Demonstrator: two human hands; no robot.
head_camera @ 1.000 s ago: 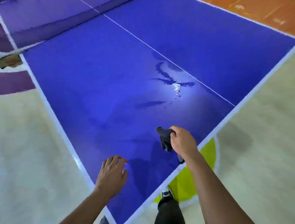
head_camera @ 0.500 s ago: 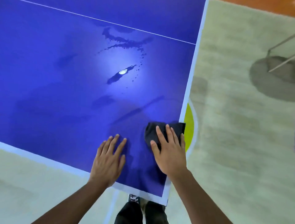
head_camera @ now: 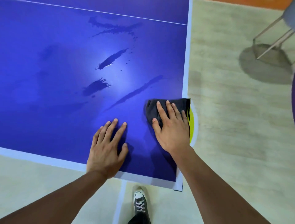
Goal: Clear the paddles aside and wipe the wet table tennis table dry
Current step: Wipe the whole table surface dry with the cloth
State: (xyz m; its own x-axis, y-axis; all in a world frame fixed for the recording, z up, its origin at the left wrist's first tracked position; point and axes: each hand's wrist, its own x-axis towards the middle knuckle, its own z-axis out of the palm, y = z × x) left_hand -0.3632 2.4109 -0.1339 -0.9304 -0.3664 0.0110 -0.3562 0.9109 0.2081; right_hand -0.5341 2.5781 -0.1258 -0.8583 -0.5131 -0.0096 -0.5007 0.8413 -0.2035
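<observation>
Beyond the cloth [head_camera: 178,105] the surface [head_camera: 47,112] runs open, bearing flat water streaks [head_camera: 113,58]. The left hand [head_camera: 107,148] lies flat near its left; the cloth reaches the surface's right edge.

Pretty clearly an indoor sports hall: the view is mostly filled by a blue table tennis table [head_camera: 47,127] with white lines. Pale court-style floor [head_camera: 223,127] is seen around it, marked with a yellow patch [head_camera: 192,124] at 3 o'clock and an orange strip [head_camera: 239,1] at 1 o'clock. A metal-legged chair [head_camera: 271,36] is parked at 2.
</observation>
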